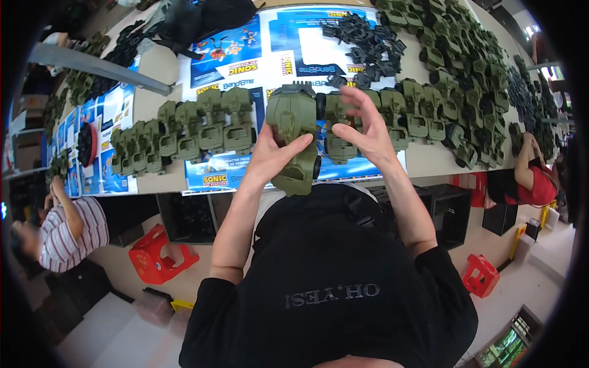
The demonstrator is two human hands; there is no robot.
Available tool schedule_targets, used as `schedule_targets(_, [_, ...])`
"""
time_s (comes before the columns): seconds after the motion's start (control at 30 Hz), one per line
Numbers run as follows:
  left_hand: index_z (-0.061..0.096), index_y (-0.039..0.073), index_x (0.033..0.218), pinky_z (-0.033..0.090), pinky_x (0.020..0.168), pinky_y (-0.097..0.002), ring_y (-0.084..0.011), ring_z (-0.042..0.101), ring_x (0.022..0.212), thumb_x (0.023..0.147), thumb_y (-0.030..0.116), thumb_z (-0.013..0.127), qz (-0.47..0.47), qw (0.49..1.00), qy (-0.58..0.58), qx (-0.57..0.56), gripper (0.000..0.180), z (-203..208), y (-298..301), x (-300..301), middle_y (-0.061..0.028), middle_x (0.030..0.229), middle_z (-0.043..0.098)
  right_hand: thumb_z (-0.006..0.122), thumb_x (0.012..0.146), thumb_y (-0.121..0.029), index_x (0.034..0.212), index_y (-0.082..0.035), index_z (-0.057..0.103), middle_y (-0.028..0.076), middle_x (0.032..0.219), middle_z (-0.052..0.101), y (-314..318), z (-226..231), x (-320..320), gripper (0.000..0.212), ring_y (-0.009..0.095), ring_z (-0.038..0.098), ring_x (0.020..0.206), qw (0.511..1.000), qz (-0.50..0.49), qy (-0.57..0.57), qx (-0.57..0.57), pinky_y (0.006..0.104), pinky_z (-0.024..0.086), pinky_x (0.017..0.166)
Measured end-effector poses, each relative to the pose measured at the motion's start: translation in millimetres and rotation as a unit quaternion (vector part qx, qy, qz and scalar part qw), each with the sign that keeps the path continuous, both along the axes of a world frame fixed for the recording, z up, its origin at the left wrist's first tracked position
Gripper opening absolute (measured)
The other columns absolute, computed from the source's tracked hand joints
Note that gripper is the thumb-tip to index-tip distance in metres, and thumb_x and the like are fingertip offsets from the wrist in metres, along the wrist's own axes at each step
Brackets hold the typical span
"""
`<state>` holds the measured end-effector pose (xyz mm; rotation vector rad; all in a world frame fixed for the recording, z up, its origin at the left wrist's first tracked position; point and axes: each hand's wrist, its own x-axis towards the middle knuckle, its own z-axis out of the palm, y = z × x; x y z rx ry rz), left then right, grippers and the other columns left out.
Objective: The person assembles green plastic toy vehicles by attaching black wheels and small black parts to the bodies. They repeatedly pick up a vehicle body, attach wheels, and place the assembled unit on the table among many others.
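Note:
A green plastic toy vehicle (293, 116) is upright in front of me, its black toothed end pointing away and black wheels along its right side. My left hand (273, 150) grips it from the left, with the thumb across its top. Just right of it, my right hand (368, 132) is raised with fingers spread and thumb apart, holding nothing. Beneath that hand stands another green toy vehicle (337, 119), part of a row that runs to both sides. More vehicles in the row (208, 126) stand to the left.
Small black plastic parts (368, 52) are heaped at the far middle. Many green vehicles (472, 86) crowd the right side. Blue printed sheets (215, 175) cover the table. Red stools (156, 254) and black crates (451, 211) stand below. Other people (73, 227) work at both sides.

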<state>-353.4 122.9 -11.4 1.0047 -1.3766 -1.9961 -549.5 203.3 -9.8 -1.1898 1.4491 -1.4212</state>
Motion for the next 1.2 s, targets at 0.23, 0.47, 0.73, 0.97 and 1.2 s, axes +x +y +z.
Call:
schedule_targets(0.23, [0.036,-0.003,0.128,0.048,0.088,-0.0315,-0.0181,0.057,0.104,0.076,0.012,0.075,-0.056,0.997,-0.050,0.029,0.067,5,13,-11,-0.0117,0.114,0.056,0.079,0.063,-0.037,0.135,-0.004,0.040,0.015,0.129,0.046,-22,21,-7,0.088,0.031,0.040,0.122,0.952,0.116,0.284,-0.017,0.0413,0.032,0.101])
schedule_targets(0.47, [0.038,-0.002,0.126,0.048,0.086,-0.0304,-0.0160,0.058,0.100,0.077,0.011,0.071,-0.077,0.996,-0.051,0.019,0.060,3,9,-16,-0.0108,0.111,0.057,0.078,0.059,-0.029,0.121,-0.001,0.054,0.015,0.114,0.055,-17,18,3,0.072,0.031,0.051,0.106,0.956,0.018,0.289,-0.051,0.0404,0.040,0.094])
schedule_targets(0.73, [0.038,-0.002,0.127,0.048,0.086,-0.0304,-0.0157,0.057,0.101,0.076,0.009,0.071,-0.096,0.993,-0.073,0.012,0.061,9,8,-14,-0.0103,0.111,0.057,0.078,0.058,-0.026,0.120,-0.001,0.055,0.015,0.112,0.057,-11,14,12,0.071,0.031,0.053,0.105,0.961,-0.010,0.275,-0.039,0.0398,0.041,0.093])
schedule_targets(0.97, [0.050,-0.001,0.121,0.047,0.085,-0.0300,-0.0147,0.057,0.100,0.072,0.017,0.078,-0.239,0.964,-0.045,0.108,0.059,7,-13,1,-0.0070,0.107,0.062,0.038,0.098,-0.043,0.105,0.000,0.066,0.011,0.111,0.064,-16,51,-41,0.051,0.021,0.056,0.104,0.990,0.105,-0.005,0.097,0.0344,0.040,0.094])
schedule_targets(1.2, [0.052,-0.003,0.121,0.042,0.091,-0.0309,-0.0176,0.052,0.108,0.071,0.057,0.073,-0.455,0.890,0.016,0.022,0.081,-8,-14,11,-0.0087,0.114,0.058,0.017,0.093,-0.065,0.102,-0.002,0.067,0.011,0.105,0.063,-20,45,-15,0.080,0.021,0.055,0.102,0.925,0.329,-0.057,0.180,0.0342,0.038,0.096])
